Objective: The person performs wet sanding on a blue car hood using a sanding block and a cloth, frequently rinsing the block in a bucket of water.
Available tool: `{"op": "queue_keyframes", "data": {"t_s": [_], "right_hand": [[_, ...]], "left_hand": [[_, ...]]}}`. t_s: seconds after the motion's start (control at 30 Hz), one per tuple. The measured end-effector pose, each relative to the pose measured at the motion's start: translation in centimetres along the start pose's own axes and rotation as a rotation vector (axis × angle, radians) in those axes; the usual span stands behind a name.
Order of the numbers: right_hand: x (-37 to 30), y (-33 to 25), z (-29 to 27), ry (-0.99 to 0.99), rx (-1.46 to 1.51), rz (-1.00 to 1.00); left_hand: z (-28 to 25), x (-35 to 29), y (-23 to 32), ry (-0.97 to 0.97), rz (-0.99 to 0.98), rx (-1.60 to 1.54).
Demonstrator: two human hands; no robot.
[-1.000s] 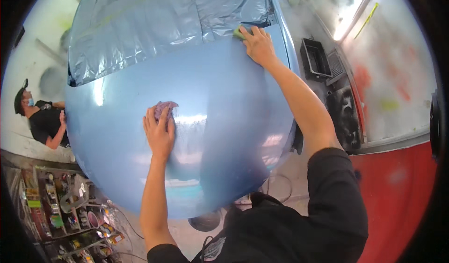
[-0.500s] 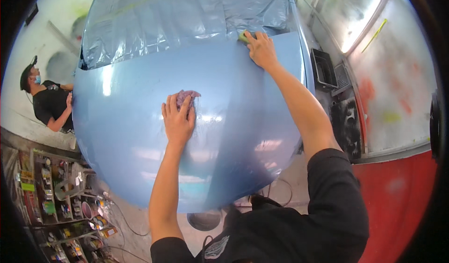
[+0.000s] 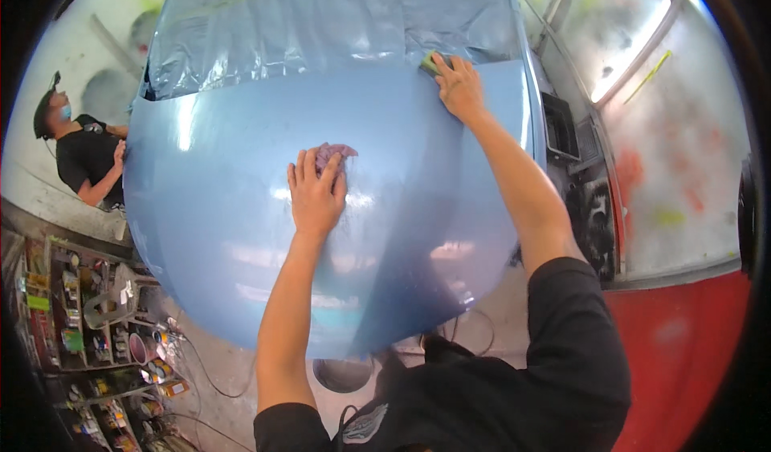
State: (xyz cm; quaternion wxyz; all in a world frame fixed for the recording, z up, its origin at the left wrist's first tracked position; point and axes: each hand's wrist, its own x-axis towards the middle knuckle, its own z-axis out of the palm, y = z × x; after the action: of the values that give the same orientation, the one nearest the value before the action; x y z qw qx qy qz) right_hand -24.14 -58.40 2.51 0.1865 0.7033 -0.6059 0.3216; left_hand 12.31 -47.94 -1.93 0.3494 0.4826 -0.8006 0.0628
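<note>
A glossy light-blue car hood [image 3: 241,203] spreads out in front of me. Near its middle, my left hand [image 3: 316,193] presses a crumpled purple cloth [image 3: 334,156] against the surface, fingers curled over it. Wet-looking streaks show on the paint beside the cloth. At the hood's far right, close to its rear edge, my right hand [image 3: 459,89] grips a small green pad [image 3: 431,64], perhaps a sanding sponge; the fingers cover part of it. Beyond that edge, shiny plastic sheeting [image 3: 281,30] covers the windshield area.
A person [image 3: 88,155] in a black shirt and mask stands at the hood's left side. Shelves [image 3: 88,323] of cans and bottles fill the lower left, with a cable [image 3: 213,380] on the floor. A black crate [image 3: 560,128] is at the right, near a paint-spattered wall [image 3: 675,163].
Both hands have shifted slightly to the right in view, the left one with the purple cloth, the right one with the green pad. The view itself has also moved a little.
</note>
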Motion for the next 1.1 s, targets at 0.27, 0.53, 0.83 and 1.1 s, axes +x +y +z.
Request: {"op": "queue_keyframes", "data": {"t_s": [0.27, 0.53, 0.83, 1.1], "right_hand": [[-18.0, -8.7, -4.1, -0.139, 0.286, -0.263], [0.6, 0.7, 0.9, 0.068, -0.098, 0.135], [-16.6, -2.9, -4.2, -0.110, 0.202, -0.292], [-7.1, 2.0, -0.2, 0.141, -0.079, 0.060]], "left_hand": [[-1.5, -1.5, -2.4, -0.006, -0.057, 0.063], [-0.7, -0.6, -0.5, -0.069, -0.017, -0.045], [-1.2, -1.5, -1.9, -0.031, -0.038, 0.056], [-1.3, -1.1, -1.5, -0.040, -0.030, 0.069]]}}
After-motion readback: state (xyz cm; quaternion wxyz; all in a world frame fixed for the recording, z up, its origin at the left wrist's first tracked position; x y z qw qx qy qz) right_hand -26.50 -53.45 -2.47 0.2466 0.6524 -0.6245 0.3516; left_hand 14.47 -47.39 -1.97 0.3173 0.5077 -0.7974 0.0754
